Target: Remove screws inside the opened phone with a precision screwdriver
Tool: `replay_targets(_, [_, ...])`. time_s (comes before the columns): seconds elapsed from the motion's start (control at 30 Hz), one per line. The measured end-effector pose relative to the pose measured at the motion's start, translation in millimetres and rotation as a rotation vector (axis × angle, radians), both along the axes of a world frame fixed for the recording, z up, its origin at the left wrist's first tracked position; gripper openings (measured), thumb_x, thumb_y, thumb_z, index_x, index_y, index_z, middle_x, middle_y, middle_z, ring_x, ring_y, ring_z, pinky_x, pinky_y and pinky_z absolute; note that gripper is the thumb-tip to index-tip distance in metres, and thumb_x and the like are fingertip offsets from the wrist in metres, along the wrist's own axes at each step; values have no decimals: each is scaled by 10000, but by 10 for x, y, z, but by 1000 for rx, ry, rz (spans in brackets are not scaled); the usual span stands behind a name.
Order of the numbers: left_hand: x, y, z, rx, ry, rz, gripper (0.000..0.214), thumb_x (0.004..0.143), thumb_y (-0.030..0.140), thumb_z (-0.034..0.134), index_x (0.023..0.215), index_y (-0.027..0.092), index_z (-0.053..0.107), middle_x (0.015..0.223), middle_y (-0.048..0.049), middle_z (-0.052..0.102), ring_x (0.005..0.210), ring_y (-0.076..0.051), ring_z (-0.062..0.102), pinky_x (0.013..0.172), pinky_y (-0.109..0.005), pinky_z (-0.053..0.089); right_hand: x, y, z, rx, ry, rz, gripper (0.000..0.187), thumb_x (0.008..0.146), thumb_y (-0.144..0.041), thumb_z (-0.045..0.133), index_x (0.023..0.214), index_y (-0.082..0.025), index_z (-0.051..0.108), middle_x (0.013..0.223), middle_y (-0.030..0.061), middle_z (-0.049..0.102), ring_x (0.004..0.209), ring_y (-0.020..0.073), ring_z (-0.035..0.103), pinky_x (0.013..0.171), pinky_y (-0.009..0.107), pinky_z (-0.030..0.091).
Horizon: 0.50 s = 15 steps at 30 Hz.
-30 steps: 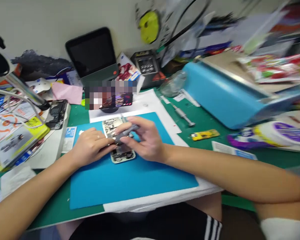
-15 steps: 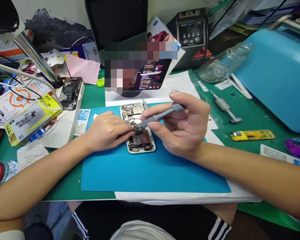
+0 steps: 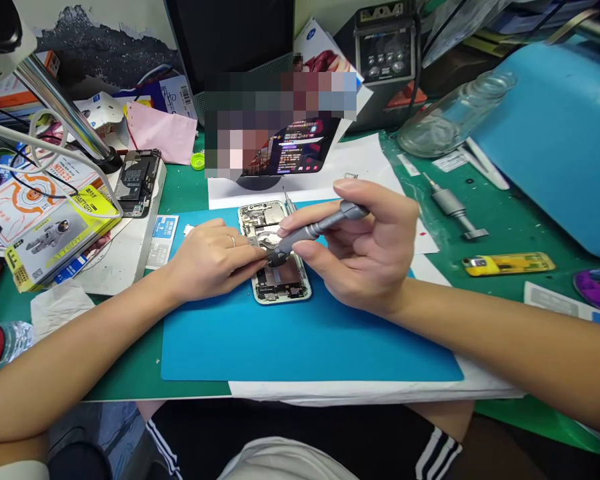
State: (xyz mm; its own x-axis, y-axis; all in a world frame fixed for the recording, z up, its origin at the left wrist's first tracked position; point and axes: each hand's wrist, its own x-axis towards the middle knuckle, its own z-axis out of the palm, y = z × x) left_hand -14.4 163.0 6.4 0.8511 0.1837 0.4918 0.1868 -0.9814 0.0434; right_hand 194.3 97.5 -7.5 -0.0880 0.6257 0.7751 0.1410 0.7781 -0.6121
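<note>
An opened phone (image 3: 291, 291) with bare inner parts lies on the blue mat (image 3: 280, 347). My right hand (image 3: 380, 247) grips a grey screwdriver (image 3: 315, 230) between thumb and fingers, slanting down to the left over the phone. My left hand (image 3: 213, 260), a ring on one finger, rests at the phone's left edge. Its thumb and index finger are pinched together at the screwdriver's dark lower end; what is between them is hidden. Behind my right fingers a thin metal tip (image 3: 287, 197) points up, its other end hidden.
At left are a second opened phone (image 3: 137, 183) and a battery box (image 3: 63, 243). A phone with a lit screen (image 3: 300, 150) leans at the back. On the right lie a glass jar (image 3: 447, 120), another screwdriver (image 3: 453, 203) and a yellow tool (image 3: 510, 263).
The view has shifted slightly. Both hands keep nearly the same pose over the phone, and the screwdriver stays in my right hand.
</note>
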Motion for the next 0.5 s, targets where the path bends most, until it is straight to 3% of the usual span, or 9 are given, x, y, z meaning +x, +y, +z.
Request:
replay_targets(0.27, [-6, -36, 45, -110, -2, 42, 213, 960, 352, 587, 935, 181, 712, 691, -2, 705, 622, -125, 624, 604, -303, 332, 0, 12, 3, 0, 8, 14, 641, 896, -50, 639, 1427, -344, 436, 1110, 4, 726, 955, 116, 730, 810, 244, 643])
replay_targets(0.5, [6, -50, 73, -193, -26, 78, 176, 881, 204, 494, 827, 188, 661, 649, 1, 642, 592, -140, 569, 602, -316, 344, -11, -42, 9, 8, -23, -7, 611, 900, -98, 659, 1416, -344, 446, 1152, 11, 710, 898, 125, 749, 726, 238, 644])
